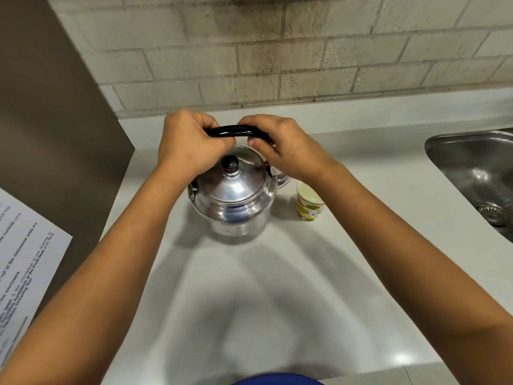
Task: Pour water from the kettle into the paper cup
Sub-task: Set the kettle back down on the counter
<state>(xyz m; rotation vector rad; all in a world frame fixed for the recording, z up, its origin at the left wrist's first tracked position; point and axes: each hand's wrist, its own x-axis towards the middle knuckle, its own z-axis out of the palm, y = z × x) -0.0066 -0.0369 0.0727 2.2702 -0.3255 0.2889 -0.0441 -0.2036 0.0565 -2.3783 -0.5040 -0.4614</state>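
A shiny metal kettle (233,195) with a black lid knob stands on the white counter (277,287). Its black handle (233,131) arches over the lid. My left hand (188,143) grips the handle's left end and my right hand (280,143) grips its right end. The spout points right and is mostly hidden under my right wrist. A small paper cup (309,202) with a green and orange print stands upright just right of the kettle, close to the spout, its inside white.
A steel sink (477,173) with a drain is set into the counter at the right. A brown panel (55,134) rises at the left with a printed paper sheet (22,259) on it. A tiled wall (277,51) runs behind the counter.
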